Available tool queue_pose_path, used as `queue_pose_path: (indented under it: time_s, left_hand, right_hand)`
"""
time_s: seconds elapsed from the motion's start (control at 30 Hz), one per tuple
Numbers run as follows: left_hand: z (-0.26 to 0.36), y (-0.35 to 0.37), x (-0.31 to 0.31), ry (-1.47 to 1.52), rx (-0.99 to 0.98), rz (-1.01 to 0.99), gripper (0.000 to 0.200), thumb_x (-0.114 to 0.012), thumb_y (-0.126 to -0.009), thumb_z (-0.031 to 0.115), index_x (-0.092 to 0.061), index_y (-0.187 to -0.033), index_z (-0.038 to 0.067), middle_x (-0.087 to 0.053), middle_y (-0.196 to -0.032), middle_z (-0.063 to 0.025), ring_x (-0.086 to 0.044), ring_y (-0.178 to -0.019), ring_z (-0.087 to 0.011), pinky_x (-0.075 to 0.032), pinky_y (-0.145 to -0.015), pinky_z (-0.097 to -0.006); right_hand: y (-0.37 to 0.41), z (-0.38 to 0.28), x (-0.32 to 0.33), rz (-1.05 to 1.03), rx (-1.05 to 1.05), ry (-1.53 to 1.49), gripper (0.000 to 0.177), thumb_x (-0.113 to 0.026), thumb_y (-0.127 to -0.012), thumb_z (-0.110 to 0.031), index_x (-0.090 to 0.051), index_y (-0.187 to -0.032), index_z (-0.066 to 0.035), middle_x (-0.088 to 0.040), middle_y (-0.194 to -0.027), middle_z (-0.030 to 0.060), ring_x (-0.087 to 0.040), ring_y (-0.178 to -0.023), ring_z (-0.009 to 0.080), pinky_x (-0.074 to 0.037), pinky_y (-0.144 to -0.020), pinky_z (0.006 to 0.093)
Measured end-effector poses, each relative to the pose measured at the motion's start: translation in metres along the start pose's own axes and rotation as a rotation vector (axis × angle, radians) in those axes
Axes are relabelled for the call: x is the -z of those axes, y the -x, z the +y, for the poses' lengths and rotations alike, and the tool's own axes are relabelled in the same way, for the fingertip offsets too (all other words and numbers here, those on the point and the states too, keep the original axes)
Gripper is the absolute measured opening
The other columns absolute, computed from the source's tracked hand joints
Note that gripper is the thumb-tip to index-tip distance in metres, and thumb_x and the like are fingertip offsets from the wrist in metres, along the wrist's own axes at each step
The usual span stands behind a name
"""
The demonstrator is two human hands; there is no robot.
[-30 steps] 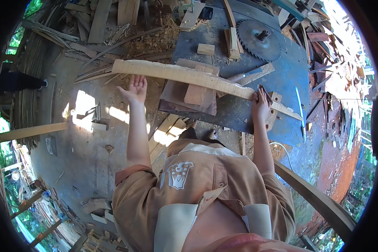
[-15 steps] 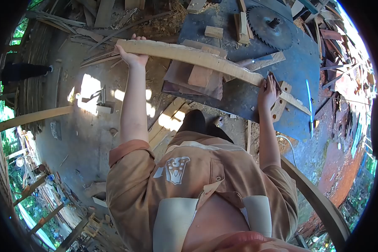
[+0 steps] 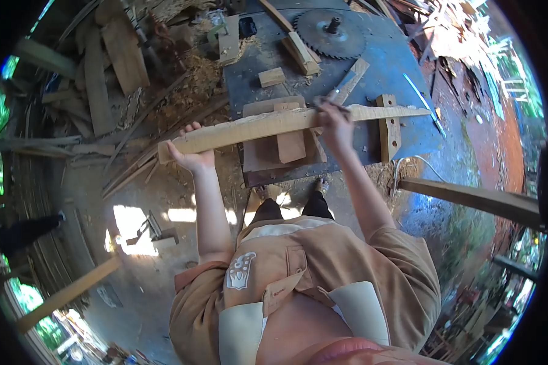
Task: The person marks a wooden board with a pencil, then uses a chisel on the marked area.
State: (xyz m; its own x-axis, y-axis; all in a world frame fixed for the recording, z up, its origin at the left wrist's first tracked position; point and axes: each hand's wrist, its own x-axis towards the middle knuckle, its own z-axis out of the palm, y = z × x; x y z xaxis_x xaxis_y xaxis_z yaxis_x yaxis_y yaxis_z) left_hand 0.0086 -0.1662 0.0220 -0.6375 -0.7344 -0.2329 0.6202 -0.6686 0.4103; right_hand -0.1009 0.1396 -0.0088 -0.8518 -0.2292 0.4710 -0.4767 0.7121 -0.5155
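A long, slightly curved wooden board [image 3: 249,130] lies crosswise before me, its far right end tapering over the metal worktable [image 3: 371,85]. My left hand [image 3: 192,157] is closed around the board's left end. Blurred by motion, my right hand [image 3: 336,125] grips a small dark, flat object [image 3: 332,106] against the board's upper edge, right of its middle; its kind cannot be made out. Wooden blocks [image 3: 291,149] sit beneath the board at the table's near edge. Under its right part lies a wooden piece with holes [image 3: 388,131].
A toothed circular saw blade [image 3: 330,38] lies on the table, near wood offcuts [image 3: 273,77] and a narrow strip [image 3: 424,106]. Scrap planks [image 3: 119,55] and shavings fill the left back. A beam [image 3: 469,198] juts in at right.
My right hand has slid left along the board with the dark object. My left hand still holds the end, now lower in view. The view has shifted, and the board lies less steeply.
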Motion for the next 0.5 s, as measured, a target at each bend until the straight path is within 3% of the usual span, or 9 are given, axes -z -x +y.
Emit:
queue_pose_path:
  time_s: [0.1,0.17,0.27,0.3,0.4,0.43,0.47,0.5]
  left_hand:
    - [0.005,-0.005,-0.005,0.031,0.078,-0.098,0.039,-0.050,-0.079,0.046,-0.040,-0.076,0.009,-0.045,-0.074,-0.0059,-0.046,-0.080,-0.0246,-0.037,-0.082,-0.0408]
    - [0.005,0.000,-0.023,0.063,0.082,-0.129,0.036,-0.050,-0.080,0.042,-0.039,-0.072,0.009,-0.040,-0.070,-0.0046,-0.042,-0.075,-0.0223,-0.034,-0.080,-0.0374]
    - [0.012,0.007,-0.042,-0.017,0.076,-0.148,0.034,-0.049,-0.080,0.040,-0.038,-0.072,0.009,-0.038,-0.070,-0.0042,-0.041,-0.075,-0.0220,-0.033,-0.080,-0.0370]
    - [0.013,0.009,-0.044,-0.053,0.070,-0.161,0.031,-0.049,-0.081,0.040,-0.040,-0.073,0.011,-0.039,-0.069,-0.0018,-0.042,-0.075,-0.0204,-0.034,-0.081,-0.0394]
    - [0.018,0.016,-0.046,-0.091,0.055,-0.210,0.029,-0.049,-0.081,0.038,-0.040,-0.073,0.012,-0.037,-0.069,-0.0016,-0.042,-0.074,-0.0199,-0.034,-0.082,-0.0378]
    - [0.020,0.021,-0.050,-0.092,0.049,-0.229,0.028,-0.050,-0.079,0.037,-0.040,-0.073,0.012,-0.036,-0.068,-0.0016,-0.041,-0.074,-0.0192,-0.034,-0.081,-0.0361]
    - [0.020,0.026,-0.055,-0.091,0.062,-0.241,0.028,-0.050,-0.079,0.037,-0.040,-0.073,0.012,-0.036,-0.068,-0.0016,-0.041,-0.074,-0.0192,-0.034,-0.081,-0.0361]
    - [0.021,0.031,-0.060,-0.108,0.039,-0.243,0.028,-0.051,-0.078,0.037,-0.040,-0.074,0.012,-0.036,-0.069,-0.0016,-0.041,-0.074,-0.0190,-0.034,-0.079,-0.0357]
  right_hand:
    - [0.019,-0.104,-0.024,-0.219,0.173,-0.102,0.030,-0.056,-0.075,-0.015,-0.057,-0.105,-0.016,-0.060,-0.108,0.0020,-0.052,-0.107,0.0154,-0.027,-0.095,0.0480]
    - [0.022,-0.149,-0.021,-0.258,0.281,-0.101,0.030,-0.057,-0.077,-0.015,-0.057,-0.107,-0.014,-0.057,-0.113,0.0016,-0.051,-0.110,0.0150,-0.029,-0.096,0.0462]
    - [0.012,-0.128,-0.009,-0.248,0.272,-0.168,0.030,-0.057,-0.077,-0.014,-0.057,-0.107,-0.013,-0.057,-0.114,0.0006,-0.051,-0.110,0.0148,-0.029,-0.096,0.0466]
    - [0.005,-0.114,0.004,-0.198,0.205,-0.076,0.030,-0.057,-0.076,-0.012,-0.058,-0.105,-0.014,-0.058,-0.112,0.0016,-0.053,-0.107,0.0161,-0.031,-0.095,0.0431]
    - [-0.008,-0.021,0.028,0.027,0.032,0.001,0.032,-0.058,-0.067,0.003,-0.062,-0.096,-0.010,-0.062,-0.103,0.0047,-0.055,-0.101,0.0187,-0.037,-0.088,0.0353]
    - [-0.007,0.009,0.038,0.070,-0.079,0.033,0.028,-0.058,-0.069,0.002,-0.063,-0.094,-0.010,-0.062,-0.103,0.0059,-0.055,-0.102,0.0196,-0.037,-0.089,0.0350]
    - [-0.006,0.036,0.051,0.084,-0.167,0.086,0.015,-0.058,-0.079,-0.017,-0.063,-0.091,-0.010,-0.062,-0.103,0.0041,-0.057,-0.096,0.0201,-0.036,-0.086,0.0371]
    - [-0.007,0.063,0.056,0.149,-0.265,0.065,0.016,-0.056,-0.080,-0.018,-0.063,-0.092,-0.011,-0.063,-0.100,0.0036,-0.058,-0.093,0.0210,-0.037,-0.087,0.0373]
